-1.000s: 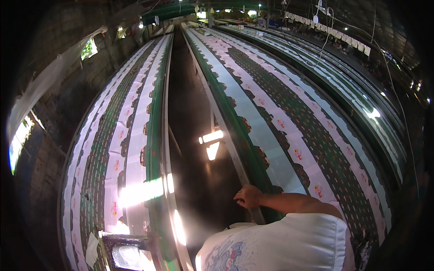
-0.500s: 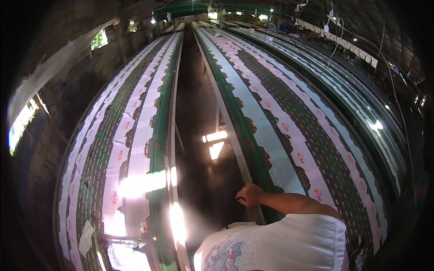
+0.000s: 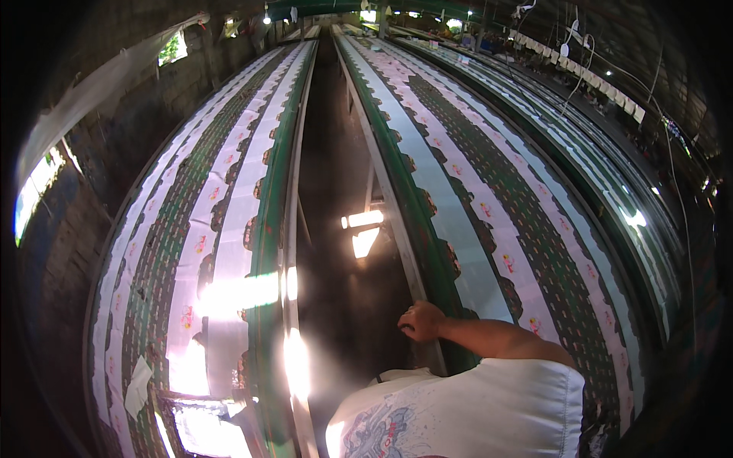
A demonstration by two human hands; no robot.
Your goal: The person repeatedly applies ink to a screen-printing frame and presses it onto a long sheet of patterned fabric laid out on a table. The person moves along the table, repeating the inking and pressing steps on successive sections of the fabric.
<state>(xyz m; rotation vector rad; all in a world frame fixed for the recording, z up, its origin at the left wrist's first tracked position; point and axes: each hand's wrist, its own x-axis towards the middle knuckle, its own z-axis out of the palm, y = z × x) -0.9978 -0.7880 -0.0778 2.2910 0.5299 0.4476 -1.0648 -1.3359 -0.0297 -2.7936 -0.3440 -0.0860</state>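
My right hand (image 3: pixel 420 320) is closed, fingers curled at the metal rail (image 3: pixel 416 278) along the inner edge of the right long table; whatever it grips is hidden. My bare forearm reaches across from the right, above my white printed shirt. My left hand is out of view. A framed rectangular screen (image 3: pixel 210 427) sits low on the left table (image 3: pixel 267 214), glaring in sunlight, with a white scrap (image 3: pixel 139 385) beside it. Both tables carry long pale pink, light blue and dark patterned strips (image 3: pixel 527 275) with small printed motifs.
A dark narrow aisle (image 3: pixel 343 290) with sunlight patches runs between the tables to the far end. A block wall (image 3: pixel 92 191) with openings and draped sheeting bounds the left. More long tables (image 3: pixel 611 183) run along the right, under hanging wires, lamps and a row of small white cloths (image 3: pixel 573 76).
The view has tilted slightly, with the far end of the aisle shifting up and right. My right hand stays curled at the rail, a little higher in the picture.
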